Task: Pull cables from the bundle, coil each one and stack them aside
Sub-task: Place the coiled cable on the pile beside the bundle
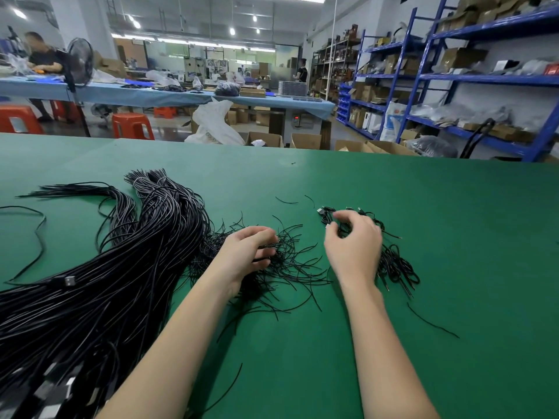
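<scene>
A thick bundle of black cables (99, 279) lies across the left of the green table (423, 222). A loose heap of thin black wire ties (290, 264) sits in the middle. My left hand (246, 252) rests in this heap, its fingers curled around a few thin strands. To the right lies a pile of coiled cables (393, 264) with small plugs at its far end. My right hand (354, 246) hovers over the far part of that pile, fingers bent; whether they grip a cable there is unclear.
A single loose cable (37, 237) snakes at the far left. Stray wire pieces (429, 322) lie on the cloth to the right. Beyond the table's far edge stand cardboard boxes, red stools, a blue bench and blue shelving.
</scene>
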